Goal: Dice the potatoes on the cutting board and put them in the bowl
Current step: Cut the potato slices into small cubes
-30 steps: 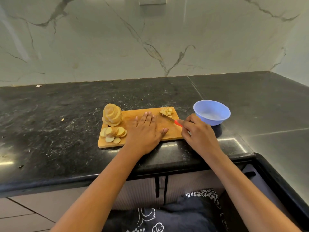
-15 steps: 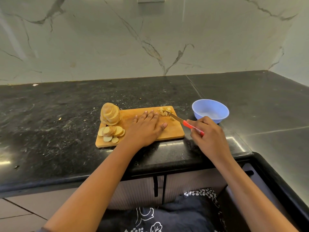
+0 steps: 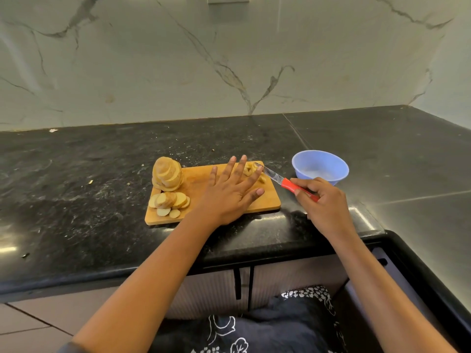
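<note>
What could go wrong? Our left hand (image 3: 229,197) lies flat on the cutting board (image 3: 197,180), and its fingertips reach right up to the little diced pieces (image 3: 248,169) at the board's 2 o'clock corner. The tip of the knife (image 3: 274,176) is there too, right at the pile. If we push the blade toward 9 o'clock to gather the pieces, it could nick a finger. The bowl (image 3: 305,171) sits on the counter (image 3: 102,189) at 3 o'clock from the board, near it but not under its edge, so pieces swept off could land on the counter and miss it (the bowl looks empty). The tall stack of slices (image 3: 167,174) at 10 o'clock looks wobbly to us. A bump could tip it onto the loose slices (image 3: 169,203) at 8 o'clock.

Now the grips. The left hand's grip is wide apart, with fingers straight and spread. It holds nothing and just presses on the board. The right hand (image 3: 323,203) has its grip clamped round the knife's red handle (image 3: 291,186), blade pointing to 10 o'clock. Most of the potato is only sliced, so we think lots of dicing is left.
</note>
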`<action>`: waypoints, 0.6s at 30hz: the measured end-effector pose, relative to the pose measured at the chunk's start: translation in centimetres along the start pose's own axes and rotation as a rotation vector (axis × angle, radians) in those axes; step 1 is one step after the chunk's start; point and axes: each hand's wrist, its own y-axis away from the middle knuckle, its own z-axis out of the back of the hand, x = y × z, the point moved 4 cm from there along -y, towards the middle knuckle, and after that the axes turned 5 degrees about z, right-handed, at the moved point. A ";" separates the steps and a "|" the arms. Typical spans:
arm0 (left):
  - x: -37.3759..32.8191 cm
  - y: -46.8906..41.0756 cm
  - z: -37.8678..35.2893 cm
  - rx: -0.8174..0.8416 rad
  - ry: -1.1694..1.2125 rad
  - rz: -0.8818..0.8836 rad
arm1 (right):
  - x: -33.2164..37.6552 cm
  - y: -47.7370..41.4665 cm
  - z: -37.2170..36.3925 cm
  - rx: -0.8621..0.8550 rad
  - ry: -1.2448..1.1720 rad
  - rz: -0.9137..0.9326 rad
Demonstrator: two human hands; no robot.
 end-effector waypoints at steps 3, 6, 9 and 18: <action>0.1 -0.4 -0.1 0.021 0.021 0.042 | -0.1 0.1 0.1 -0.001 -0.031 -0.014; 0.5 -1.0 0.0 -0.005 0.035 0.117 | 0.2 0.3 0.3 -0.016 -0.015 0.011; 0.8 -1.3 0.2 -0.023 0.060 0.162 | 0.5 0.7 0.3 -0.031 0.059 0.078; 1.0 -0.2 0.1 -0.022 0.034 0.155 | 0.6 1.4 0.5 -0.089 0.186 0.232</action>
